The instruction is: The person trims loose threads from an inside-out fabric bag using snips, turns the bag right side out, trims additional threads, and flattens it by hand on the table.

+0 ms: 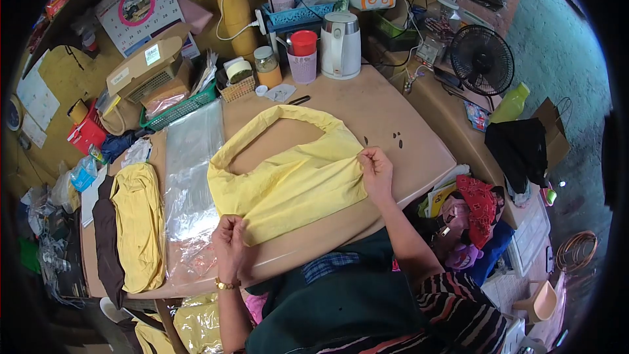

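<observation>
A yellow cloth bag (295, 177) with one wide loop strap lies spread on the brown table, its strap arching toward the far side. My left hand (230, 235) pinches its near left corner, and a gold-coloured band circles that wrist. At the right edge of the bag, my right hand (377, 172) grips the cloth between thumb and fingers. Creases run across the cloth between the two hands. Left of the bag is a stack of clear plastic sleeves (191, 183), close to my left hand.
Folded yellow cloth (139, 223) and dark brown cloth (107, 236) lie at the table's left. Along the back stand a white kettle (341, 46), a pink cup (303, 65), a jar (266, 65) and a green basket (180, 113). A black fan (481, 59) stands at right.
</observation>
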Demonstrator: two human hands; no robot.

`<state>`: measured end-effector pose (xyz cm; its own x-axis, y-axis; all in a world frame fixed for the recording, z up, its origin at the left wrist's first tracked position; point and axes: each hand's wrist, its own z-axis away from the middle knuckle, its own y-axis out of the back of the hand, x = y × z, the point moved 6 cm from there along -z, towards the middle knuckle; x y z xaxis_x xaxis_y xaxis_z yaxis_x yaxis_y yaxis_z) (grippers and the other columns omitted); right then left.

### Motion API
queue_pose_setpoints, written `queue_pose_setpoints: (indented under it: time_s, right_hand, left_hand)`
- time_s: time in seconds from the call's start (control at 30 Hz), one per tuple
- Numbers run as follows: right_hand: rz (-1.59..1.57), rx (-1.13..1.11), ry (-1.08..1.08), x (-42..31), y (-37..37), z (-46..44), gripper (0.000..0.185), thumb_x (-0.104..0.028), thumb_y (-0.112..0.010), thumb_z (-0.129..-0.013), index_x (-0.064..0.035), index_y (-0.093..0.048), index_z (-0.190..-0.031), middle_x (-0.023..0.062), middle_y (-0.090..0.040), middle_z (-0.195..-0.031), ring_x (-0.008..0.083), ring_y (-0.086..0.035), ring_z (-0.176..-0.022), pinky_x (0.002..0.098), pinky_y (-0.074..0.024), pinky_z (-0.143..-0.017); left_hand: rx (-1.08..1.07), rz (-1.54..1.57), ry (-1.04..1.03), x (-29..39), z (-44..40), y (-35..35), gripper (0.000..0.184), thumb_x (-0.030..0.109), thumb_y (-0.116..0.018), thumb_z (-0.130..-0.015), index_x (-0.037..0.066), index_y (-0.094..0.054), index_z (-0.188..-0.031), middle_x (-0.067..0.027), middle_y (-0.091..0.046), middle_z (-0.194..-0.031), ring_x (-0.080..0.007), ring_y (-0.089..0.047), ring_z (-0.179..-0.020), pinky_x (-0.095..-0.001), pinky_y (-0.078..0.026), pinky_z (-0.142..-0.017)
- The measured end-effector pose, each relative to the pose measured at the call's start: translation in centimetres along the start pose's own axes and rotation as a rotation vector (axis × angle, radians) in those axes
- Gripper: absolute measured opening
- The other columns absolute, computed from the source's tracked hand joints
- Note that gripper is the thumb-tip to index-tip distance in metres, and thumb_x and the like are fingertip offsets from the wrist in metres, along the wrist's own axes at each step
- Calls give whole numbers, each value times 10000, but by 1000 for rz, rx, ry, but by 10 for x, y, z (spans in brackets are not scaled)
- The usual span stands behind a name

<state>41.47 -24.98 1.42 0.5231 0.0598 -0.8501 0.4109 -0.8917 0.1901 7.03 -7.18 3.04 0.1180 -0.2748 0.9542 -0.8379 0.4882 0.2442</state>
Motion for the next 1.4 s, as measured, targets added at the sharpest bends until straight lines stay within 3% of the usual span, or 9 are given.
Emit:
queue_pose_setpoints:
  time_s: [0.2,0.3,0.37,0.4,0.57,0.63,0.73,1.0,1.4]
  right_hand:
    - [-102,78,-105,21,-2,-3,75,-60,-562,-921,-37,-592,-985,105,-624,-812,264,-585,-826,370,-462,-784]
    - [375,-158,-161,-23,-7,-14,90,-109,-591,-920,-61,-597,-996,109,-624,-899,291,-590,-925,425,-434,-904]
    - [644,-38,356,-94,-15,-12,124,-178,-635,-902,-90,-611,-986,87,-624,-987,291,-581,-984,506,-349,-1021]
    - [623,-67,363,-112,-26,-10,124,-178,-635,-902,-90,-611,-986,87,-624,-987,291,-581,-984,506,-349,-1021]
    - [358,-546,650,-190,-133,45,155,-237,-651,-884,-108,-638,-969,62,-630,-964,261,-589,-975,558,-230,-1094]
    - [504,-1034,530,-167,-173,64,131,-227,-637,-888,-101,-654,-917,56,-636,-865,255,-605,-899,551,-214,-1103]
    - [256,-865,572,-175,-170,58,52,-131,-661,-847,-85,-643,-829,50,-604,-760,244,-606,-831,525,-262,-1089]
    - [196,-664,739,-183,-152,70,92,-97,-669,-820,-75,-580,-819,59,-584,-813,241,-585,-808,527,-287,-1071]
    - [96,-571,557,-181,-131,55,112,-89,-712,-791,-91,-602,-768,23,-578,-719,216,-576,-740,438,-328,-965]
  left_hand:
    - [259,-3,-35,14,-8,9,83,62,-676,-879,16,-610,-901,6,-574,-751,-64,-501,-695,-218,-437,-637]
    - [213,-149,-155,43,-4,10,170,77,-748,-820,16,-641,-937,-3,-602,-759,-80,-551,-719,-232,-478,-671]
    - [-29,-283,52,21,0,4,321,111,-817,-751,3,-645,-1000,-25,-637,-802,-103,-590,-764,-248,-502,-728]
    - [-2,-291,74,19,3,5,321,111,-817,-751,3,-645,-1000,-25,-637,-802,-103,-590,-764,-248,-502,-728]
    - [150,-98,-117,37,9,-8,395,179,-845,-726,-4,-635,-1005,-88,-635,-913,-184,-611,-865,-312,-503,-754]
    - [207,-315,-219,46,17,0,371,194,-831,-744,0,-640,-997,-105,-619,-907,-222,-602,-862,-339,-495,-754]
    - [161,-547,-246,35,24,9,327,251,-767,-818,-1,-638,-981,-162,-579,-899,-315,-566,-847,-398,-468,-755]
    - [-294,41,228,13,16,0,324,331,-655,-943,13,-619,-892,8,-544,-735,-76,-459,-692,-253,-398,-625]
    - [-145,558,58,10,16,-5,190,162,-705,-904,56,-603,-783,55,-520,-749,-41,-428,-711,-230,-380,-662]
